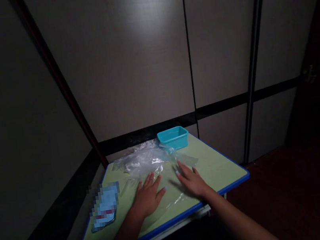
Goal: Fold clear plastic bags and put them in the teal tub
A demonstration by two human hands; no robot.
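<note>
Clear plastic bags [146, 160] lie crumpled in a heap toward the back of the small table, and a thin clear sheet spreads forward from them under my hands. My left hand [148, 194] rests over this plastic with its fingers spread. To its right, my right hand [191, 179] is above the sheet, fingers stretched out and apart, with nothing held. Whether the right hand touches the plastic I cannot tell. A turquoise plastic basket [177, 143] stands behind the right hand, with a bit of the plastic against its front.
The pale green table [221, 167] has a blue edge. A blurred-out light blue flat object [105, 206] lies at its left side. Wardrobe panels [139, 59] rise close behind the table. A dark red floor [272, 187] shows at the right.
</note>
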